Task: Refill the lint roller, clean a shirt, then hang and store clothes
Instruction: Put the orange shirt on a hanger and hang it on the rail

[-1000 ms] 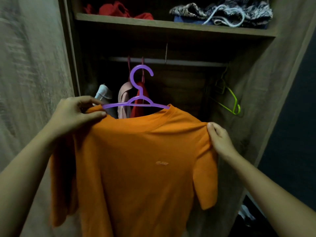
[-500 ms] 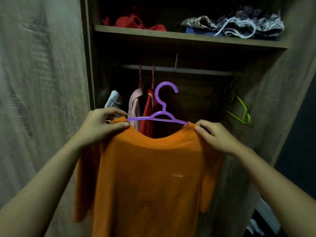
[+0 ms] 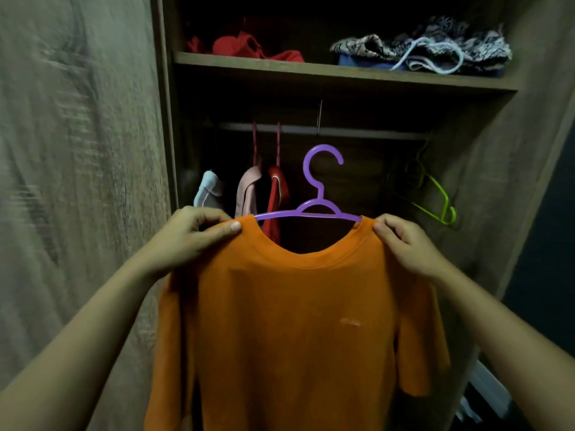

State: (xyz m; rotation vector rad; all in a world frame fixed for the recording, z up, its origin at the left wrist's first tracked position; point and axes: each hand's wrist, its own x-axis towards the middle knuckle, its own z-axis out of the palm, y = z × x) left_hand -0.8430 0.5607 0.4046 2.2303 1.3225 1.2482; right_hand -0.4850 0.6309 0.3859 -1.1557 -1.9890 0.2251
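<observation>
An orange T-shirt [image 3: 289, 321] hangs on a purple plastic hanger [image 3: 317, 194] in front of an open wardrobe. My left hand [image 3: 189, 241] grips the shirt's left shoulder, thumb on the front beside the collar. On the other side of the collar my right hand [image 3: 407, 244] pinches the right shoulder. The hanger's hook points up, a little below the clothes rail [image 3: 320, 131] and not touching it. The hanger's ends are hidden inside the shirt.
On the rail hang a white, a pink and a red garment [image 3: 275, 194] at the left and a lime green hanger [image 3: 435, 200] at the right. The shelf [image 3: 342, 73] above holds red clothes and a patterned pile. A wooden door [image 3: 77, 150] stands at the left.
My right hand slid from the sleeve edge up to the shoulder beside the collar. The shirt and hanger came level and moved right, toward the wardrobe's middle.
</observation>
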